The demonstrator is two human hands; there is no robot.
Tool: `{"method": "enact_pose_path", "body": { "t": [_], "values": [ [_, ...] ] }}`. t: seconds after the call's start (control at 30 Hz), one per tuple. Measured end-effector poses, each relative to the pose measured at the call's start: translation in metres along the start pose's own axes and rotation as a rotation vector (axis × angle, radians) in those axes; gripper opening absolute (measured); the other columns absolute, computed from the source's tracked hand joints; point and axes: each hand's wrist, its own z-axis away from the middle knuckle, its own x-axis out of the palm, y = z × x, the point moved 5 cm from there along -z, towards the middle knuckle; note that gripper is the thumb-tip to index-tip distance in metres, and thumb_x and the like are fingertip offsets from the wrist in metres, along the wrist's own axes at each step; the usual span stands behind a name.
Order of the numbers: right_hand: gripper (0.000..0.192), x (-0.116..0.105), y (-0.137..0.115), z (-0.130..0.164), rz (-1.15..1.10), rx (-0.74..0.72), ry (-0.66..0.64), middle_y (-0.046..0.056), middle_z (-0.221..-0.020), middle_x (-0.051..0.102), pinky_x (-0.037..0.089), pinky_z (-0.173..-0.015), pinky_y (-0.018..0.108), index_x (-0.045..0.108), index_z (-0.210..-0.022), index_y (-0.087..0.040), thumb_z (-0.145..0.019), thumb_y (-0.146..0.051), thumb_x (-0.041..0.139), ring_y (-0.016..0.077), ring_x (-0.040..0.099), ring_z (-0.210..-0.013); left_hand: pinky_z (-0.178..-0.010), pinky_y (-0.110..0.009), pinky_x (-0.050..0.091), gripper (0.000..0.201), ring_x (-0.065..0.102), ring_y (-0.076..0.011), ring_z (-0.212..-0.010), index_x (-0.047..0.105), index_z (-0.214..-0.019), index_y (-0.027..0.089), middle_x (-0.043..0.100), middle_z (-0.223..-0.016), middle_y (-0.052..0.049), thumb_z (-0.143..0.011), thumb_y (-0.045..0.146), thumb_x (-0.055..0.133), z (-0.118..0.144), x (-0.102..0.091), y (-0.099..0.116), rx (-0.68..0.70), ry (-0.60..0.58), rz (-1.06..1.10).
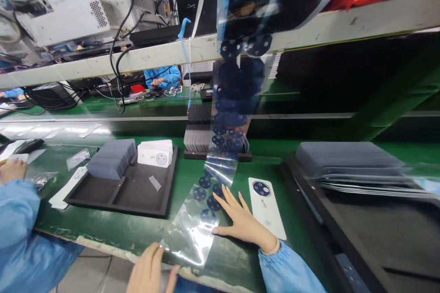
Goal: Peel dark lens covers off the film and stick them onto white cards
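A long clear film strip [192, 242] with dark round camera-ring stickers in pairs hangs from the shelf and runs down onto the green bench. My right hand [242, 222] lies on its right side, fingers spread, fingertips beside the lowest stickers. At the bench's front edge, my left hand [149, 268] touches or nearly touches the strip's lower left corner; its fingers are stretched and the thumb stands apart. Just right of my right hand, a white phone back panel [270, 215] lies flat with a dark round disc near its top.
Left on the bench sits a black tray [137, 199] with grey panels [112, 158] and white panels [154, 152]. A larger black tray [319, 238] with stacked panels stands right. Behind the strip is a rack of panels [196, 139]. A co-worker's blue sleeve [17, 210] reaches in from the left.
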Motion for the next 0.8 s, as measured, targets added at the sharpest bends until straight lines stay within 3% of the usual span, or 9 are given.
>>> {"method": "enact_pose_path", "body": {
  "t": [0.1,0.17,0.3,0.4,0.47,0.57,0.67,0.8],
  "values": [
    [0.098,0.001,0.002,-0.001,0.01,-0.001,0.04,0.014,-0.165,-0.002,-0.002,-0.122,0.054,0.024,-0.158,-0.022,-0.081,-0.07,0.061,0.0281,-0.003,-0.153,-0.105,-0.04,0.043,0.074,0.057,-0.0318,-0.129,0.023,-0.158,0.018,0.059,-0.143,-0.014,-0.095,0.044,0.052,-0.014,0.021,0.03,0.265,0.008,0.007],
    [0.093,0.002,0.002,-0.001,0.02,-0.002,0.081,0.013,-0.165,0.001,-0.001,-0.122,0.055,0.025,-0.157,-0.025,-0.083,-0.068,0.06,0.0288,0.001,-0.153,-0.108,-0.041,0.038,0.084,0.053,-0.0329,-0.133,0.011,-0.16,0.015,0.054,-0.148,-0.014,-0.093,0.046,0.052,-0.019,0.038,0.04,0.334,-0.022,0.003],
    [0.096,0.007,-0.001,0.0,0.041,0.024,0.139,0.016,-0.164,0.002,0.0,-0.122,0.058,0.028,-0.157,-0.021,-0.081,-0.069,0.063,0.0315,0.002,-0.152,-0.107,-0.042,0.039,0.088,0.053,-0.0326,-0.134,0.008,-0.16,0.014,0.049,-0.151,-0.015,-0.092,0.045,0.054,-0.016,0.061,0.039,0.35,-0.072,0.014],
    [0.1,0.013,-0.008,-0.001,0.073,0.046,0.223,0.02,-0.163,-0.003,0.002,-0.122,0.059,0.029,-0.156,-0.012,-0.08,-0.065,0.067,0.0348,-0.002,-0.152,-0.103,-0.042,0.043,0.09,0.056,-0.0323,-0.131,0.009,-0.16,0.015,0.052,-0.149,-0.014,-0.091,0.049,0.055,-0.014,0.064,0.034,0.378,-0.053,0.02],
    [0.094,0.019,-0.016,-0.001,0.087,-0.008,0.27,0.019,-0.163,0.005,0.005,-0.123,0.058,0.032,-0.155,-0.01,-0.083,-0.059,0.068,0.0339,0.005,-0.152,-0.101,-0.04,0.046,0.087,0.058,-0.031,-0.129,0.01,-0.16,0.016,0.055,-0.147,-0.014,-0.092,0.045,0.055,-0.02,0.059,0.032,0.393,-0.028,0.036],
    [0.081,0.03,-0.026,0.0,0.043,-0.135,0.322,0.019,-0.159,0.028,0.015,-0.123,0.058,0.039,-0.152,-0.01,-0.087,-0.05,0.068,0.0325,0.024,-0.15,-0.106,-0.037,0.046,0.081,0.053,-0.0289,-0.134,0.01,-0.16,0.017,0.048,-0.152,-0.013,-0.093,0.028,0.053,-0.047,0.046,0.03,0.386,-0.011,0.124],
    [0.072,0.035,-0.03,0.002,0.017,-0.177,0.414,0.02,-0.153,0.043,0.025,-0.122,0.059,0.047,-0.146,-0.009,-0.086,-0.039,0.073,0.0336,0.038,-0.144,-0.111,-0.042,0.045,0.08,0.043,-0.0291,-0.143,0.005,-0.161,0.021,0.036,-0.16,-0.013,-0.094,0.02,0.049,-0.09,0.039,0.033,0.408,-0.048,0.263],
    [0.062,0.035,-0.031,0.001,0.009,-0.179,0.552,0.018,-0.146,0.054,0.036,-0.116,0.058,0.054,-0.14,-0.014,-0.084,-0.028,0.076,0.0351,0.047,-0.138,-0.116,-0.054,0.039,0.083,0.031,-0.0293,-0.149,-0.006,-0.16,0.025,0.03,-0.163,-0.013,-0.094,0.012,0.043,-0.135,0.052,0.043,0.525,-0.183,0.42]
  ]
}}
